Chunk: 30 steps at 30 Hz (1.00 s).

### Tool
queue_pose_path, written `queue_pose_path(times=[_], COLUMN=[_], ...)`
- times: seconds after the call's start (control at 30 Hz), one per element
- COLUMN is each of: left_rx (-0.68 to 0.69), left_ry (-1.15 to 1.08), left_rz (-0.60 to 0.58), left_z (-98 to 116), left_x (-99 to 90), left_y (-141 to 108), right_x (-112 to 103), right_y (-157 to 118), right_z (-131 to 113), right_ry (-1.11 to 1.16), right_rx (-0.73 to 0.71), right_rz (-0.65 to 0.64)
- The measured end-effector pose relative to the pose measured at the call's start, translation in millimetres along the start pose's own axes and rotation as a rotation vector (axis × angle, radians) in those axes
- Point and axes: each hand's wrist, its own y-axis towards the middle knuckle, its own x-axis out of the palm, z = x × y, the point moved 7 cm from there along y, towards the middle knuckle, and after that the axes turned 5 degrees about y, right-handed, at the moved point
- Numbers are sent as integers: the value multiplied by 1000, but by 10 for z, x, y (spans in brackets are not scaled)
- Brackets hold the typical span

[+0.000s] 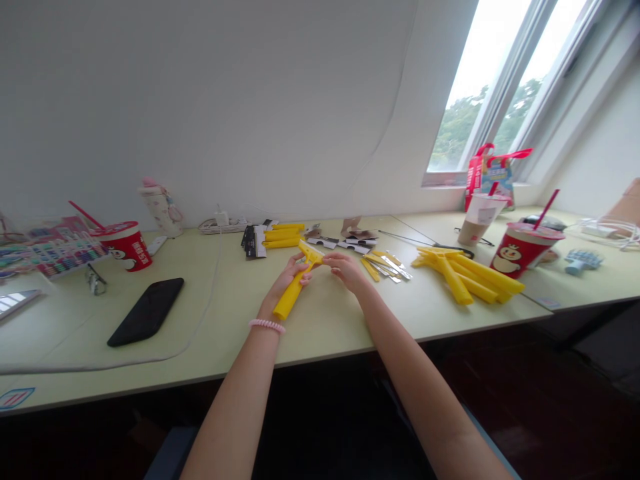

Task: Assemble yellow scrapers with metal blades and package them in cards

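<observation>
A yellow scraper with a wide head is held over the table in my left hand, whose fingers wrap round it just below the head. My right hand pinches the right end of the scraper's head with its fingertips. Right of my hands lie thin blades and yellow strips. Several yellow scrapers are piled farther right. Behind my left hand, more yellow handles lie beside black-and-white cards. Opened card sleeves rest behind my right hand.
A black phone and a red cup are on the left. At the right stand a second red cup and a clear-topped cup. A white cable crosses the left side. The table's front edge is near my forearms.
</observation>
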Motion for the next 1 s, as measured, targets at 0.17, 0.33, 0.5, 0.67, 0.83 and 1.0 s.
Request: queue_pose_path(times=[0.17, 0.33, 0.5, 0.67, 0.83, 1.0], left_rx=[4, 7, -6, -23, -18, -12], left_ry=[84, 103, 58, 13, -15, -71], left_rz=[-5, -2, 10, -6, 0, 34], left_z=[-9, -15, -15, -16, -14, -15], left_x=[13, 3, -12, 4, -11, -60], left_y=[-1, 1, -9, -17, -9, 10], right_x=[-11, 7, 31, 21, 16, -121], right_y=[1, -3, -16, -22, -20, 7], right_z=[23, 19, 7, 3, -18, -164], right_ry=[-11, -3, 75, 103, -4, -233], right_rx=[27, 16, 34, 42, -3, -214], right_rz=[15, -19, -36, -28, -27, 101])
